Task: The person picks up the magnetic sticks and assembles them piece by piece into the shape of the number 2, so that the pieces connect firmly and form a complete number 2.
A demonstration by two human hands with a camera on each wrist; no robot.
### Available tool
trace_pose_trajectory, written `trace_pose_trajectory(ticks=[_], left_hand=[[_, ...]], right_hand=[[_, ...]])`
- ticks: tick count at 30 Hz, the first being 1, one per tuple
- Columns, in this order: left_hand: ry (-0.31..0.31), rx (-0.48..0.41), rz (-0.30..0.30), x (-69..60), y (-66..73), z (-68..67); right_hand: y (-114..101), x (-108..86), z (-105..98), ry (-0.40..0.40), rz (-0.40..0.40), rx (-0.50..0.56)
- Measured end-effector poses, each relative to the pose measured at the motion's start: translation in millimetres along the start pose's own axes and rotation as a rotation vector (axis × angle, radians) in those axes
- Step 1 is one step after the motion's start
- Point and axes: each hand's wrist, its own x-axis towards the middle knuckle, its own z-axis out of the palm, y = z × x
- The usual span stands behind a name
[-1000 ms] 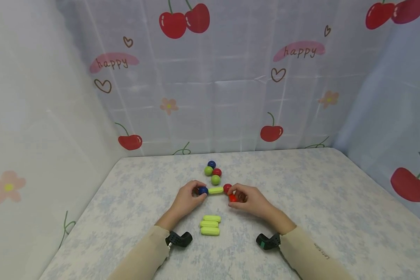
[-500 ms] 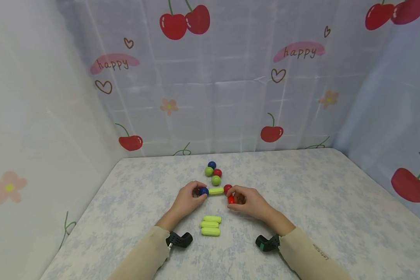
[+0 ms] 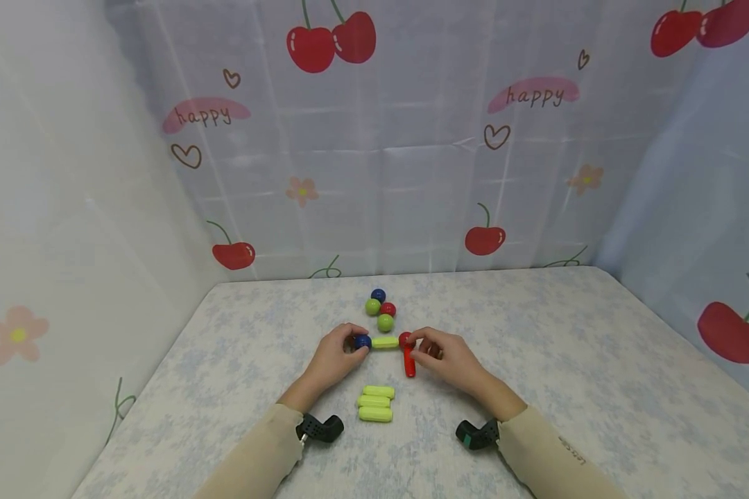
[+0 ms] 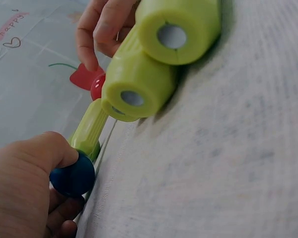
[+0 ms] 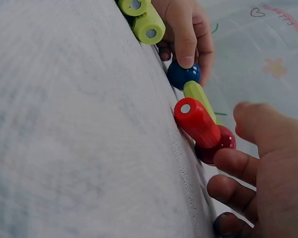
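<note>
My left hand (image 3: 336, 355) pinches a dark blue ball (image 4: 73, 174) between thumb and fingers. A yellow-green magnetic rod (image 3: 385, 343) runs from that ball to a dark red ball (image 5: 216, 145). Joined to the red ball, a bright red magnetic rod (image 3: 409, 363) points toward the person, its metal-tipped end (image 5: 186, 108) free. Around the red ball and rod, my right hand (image 3: 451, 357) has its thumb and fingers spread apart. In the right wrist view the thumb stands off the rod, while the fingers are close to the red ball; contact is unclear.
Several yellow-green rods (image 3: 375, 402) lie side by side nearer the person. Behind the joined pieces sit a blue ball (image 3: 378, 296), two green balls (image 3: 385, 322) and another red ball (image 3: 388, 310). A printed curtain (image 3: 399, 173) rises behind the pale table (image 3: 524, 333).
The right hand has let go of the red rod, which now lies in plain sight against the red ball. My left hand keeps its hold on the blue ball.
</note>
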Motion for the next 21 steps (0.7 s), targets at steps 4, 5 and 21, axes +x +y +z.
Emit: trace_pose_trajectory(ticks=[4,5,21], left_hand=[[0.001,-0.004,-0.008,0.3,-0.5,0.5],[0.001,-0.003,-0.009,0.4,-0.3,0.6],[0.044,0.084,-0.090,-0.1,6.5,-1.1]], right_hand=[[3.4,1.1,1.2,0.080,0.039,-0.068],[4.0,1.4,1.3,0.090,0.044,-0.076],[5.0,2.6,2.6,0.080,0.085,-0.116]])
